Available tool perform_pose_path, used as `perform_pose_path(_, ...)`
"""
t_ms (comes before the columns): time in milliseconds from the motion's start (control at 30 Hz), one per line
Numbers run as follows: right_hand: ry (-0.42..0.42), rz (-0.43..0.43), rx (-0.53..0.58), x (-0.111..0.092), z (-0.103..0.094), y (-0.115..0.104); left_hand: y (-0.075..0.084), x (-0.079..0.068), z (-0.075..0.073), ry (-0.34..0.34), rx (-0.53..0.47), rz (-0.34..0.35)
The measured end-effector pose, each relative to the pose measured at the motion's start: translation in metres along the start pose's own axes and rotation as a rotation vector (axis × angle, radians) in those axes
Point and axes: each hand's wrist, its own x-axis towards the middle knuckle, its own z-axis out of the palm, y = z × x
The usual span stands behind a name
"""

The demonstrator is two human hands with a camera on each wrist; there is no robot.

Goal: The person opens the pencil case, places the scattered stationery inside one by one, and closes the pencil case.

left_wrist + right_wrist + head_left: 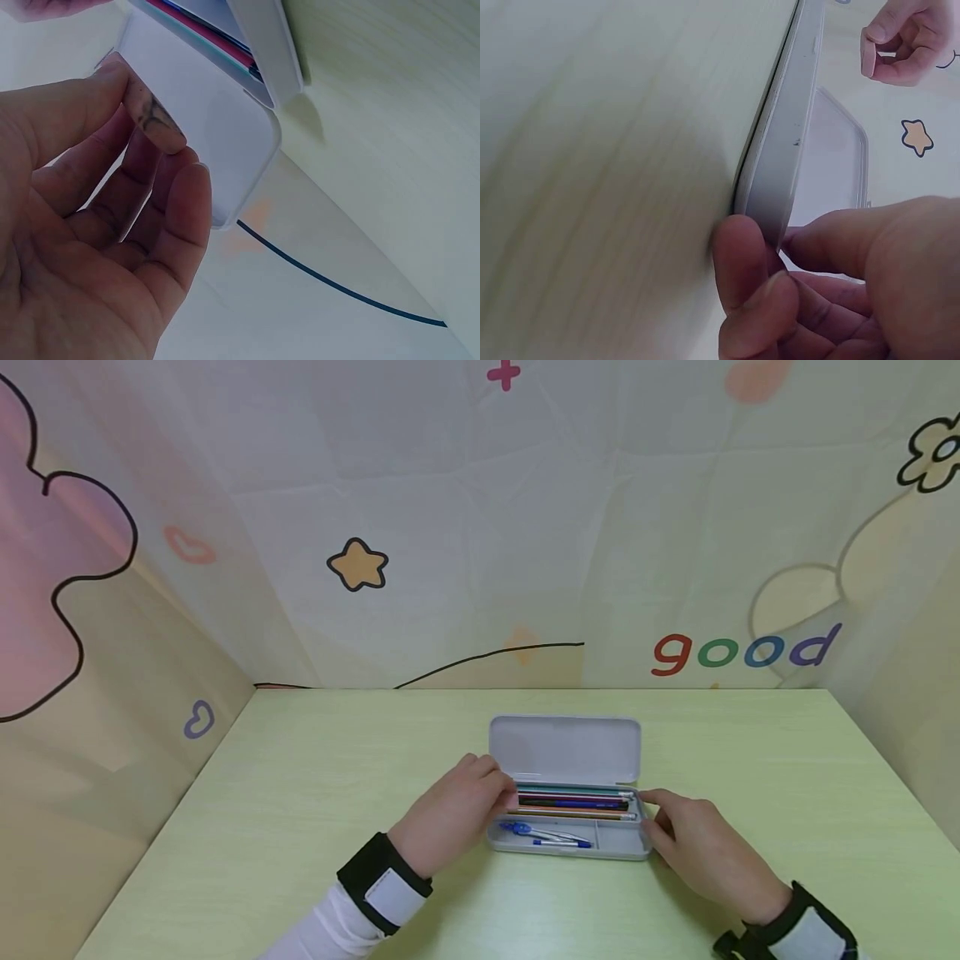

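A light grey pencil case [619, 852] lies on the table with its lid [565, 748] raised at the back. Several pencils [573, 814] fill its back part, and blue pens [540, 833] lie in the front compartment. My left hand [457, 810] is over the case's left end. Between thumb and fingers it pinches a flat pinkish eraser [154, 120] with dark smudges on its face, held above the case. At the right end, my right hand [705, 847] grips the case's end wall [776, 180], thumb and fingers around the corner.
The pale wood-grain table [337, 752] reaches back to a printed cloth backdrop [465, 527] with a star and the word "good". Cloth also hangs along both sides. Black straps [384, 883] circle both wrists.
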Motion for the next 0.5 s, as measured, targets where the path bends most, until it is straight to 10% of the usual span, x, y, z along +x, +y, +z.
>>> perform_pose_path(500,-0.022,0.013,0.012,0.001,0.001,-0.002,0.017,0.012,0.004,0.019,0.02,0.065)
